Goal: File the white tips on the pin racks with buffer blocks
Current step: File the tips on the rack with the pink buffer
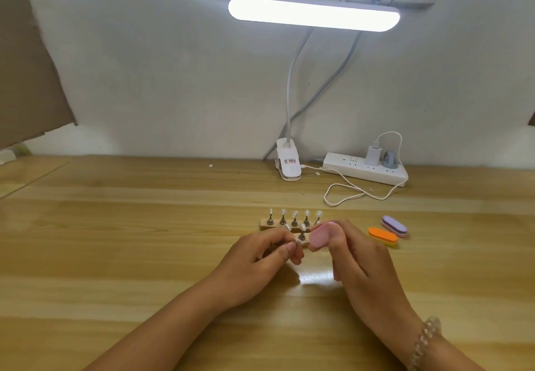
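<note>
A wooden pin rack (pixel 265 222) lies on the desk with several metal pins topped by white tips (pixel 295 214). A second rack is mostly hidden behind my hands; one of its pins (pixel 302 232) shows between them. My left hand (pixel 260 257) pinches a pin with a white tip (pixel 298 242) just above the desk. My right hand (pixel 356 257) grips a pink buffer block (pixel 320 237), whose lower end meets that tip.
An orange buffer block (pixel 382 236) and a purple one (pixel 394 226) lie to the right of the racks. At the back stand a clip lamp (pixel 288 165), a power strip (pixel 364 169) and a looped white cable (pixel 344 194). Cardboard (pixel 26 66) leans at far left.
</note>
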`<state>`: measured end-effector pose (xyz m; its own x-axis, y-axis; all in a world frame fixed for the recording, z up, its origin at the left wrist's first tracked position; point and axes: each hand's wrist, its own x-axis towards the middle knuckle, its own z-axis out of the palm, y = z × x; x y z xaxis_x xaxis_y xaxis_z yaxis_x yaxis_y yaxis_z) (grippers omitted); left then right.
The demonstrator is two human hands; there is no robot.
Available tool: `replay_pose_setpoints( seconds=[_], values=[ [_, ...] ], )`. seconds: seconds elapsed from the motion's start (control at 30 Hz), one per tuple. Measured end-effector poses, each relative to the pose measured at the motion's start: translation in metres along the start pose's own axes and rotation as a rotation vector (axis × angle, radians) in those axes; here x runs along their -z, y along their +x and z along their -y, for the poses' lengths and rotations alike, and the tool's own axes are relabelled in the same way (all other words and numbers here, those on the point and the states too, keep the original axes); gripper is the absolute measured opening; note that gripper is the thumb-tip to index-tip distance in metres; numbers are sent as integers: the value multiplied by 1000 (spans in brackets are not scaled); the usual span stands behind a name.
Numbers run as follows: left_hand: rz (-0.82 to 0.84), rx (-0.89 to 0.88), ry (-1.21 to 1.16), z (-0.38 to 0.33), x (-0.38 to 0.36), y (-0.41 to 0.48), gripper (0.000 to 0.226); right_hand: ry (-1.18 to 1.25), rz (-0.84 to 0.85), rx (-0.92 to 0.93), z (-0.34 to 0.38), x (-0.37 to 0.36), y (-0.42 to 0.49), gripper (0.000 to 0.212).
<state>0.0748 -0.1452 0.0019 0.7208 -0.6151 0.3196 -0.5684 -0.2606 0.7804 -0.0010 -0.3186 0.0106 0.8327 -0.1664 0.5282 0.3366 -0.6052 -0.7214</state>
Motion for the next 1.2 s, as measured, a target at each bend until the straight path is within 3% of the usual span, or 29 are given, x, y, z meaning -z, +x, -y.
replay_pose_setpoints(
  seconds=[0.13,0.27,0.4,0.7,0.93,1.07,1.2],
  values=[
    [5,15,0,-1,0,-1,20,105,-41,-94,-3,4,4,26],
    [31,12,-1,-4,0,-2,20,287,65,-158,-5,4,4,6],
    [51,-2,7,-5,-1,-4,21,133,111,-69,-7,-2,2,4],
    [29,-10,22,-2,-2,-3,21,-181,49,112,-6,-4,-1,3],
    [-25,19,3,1,-1,-1,17,-185,108,142,-4,0,-2,35],
    [-12,25,27,3,-1,-2,18,-207,118,144,-3,0,-1,37],
    [49,-16,57,-2,-1,-2,19,-104,91,35,-6,3,5,37]
  ],
)
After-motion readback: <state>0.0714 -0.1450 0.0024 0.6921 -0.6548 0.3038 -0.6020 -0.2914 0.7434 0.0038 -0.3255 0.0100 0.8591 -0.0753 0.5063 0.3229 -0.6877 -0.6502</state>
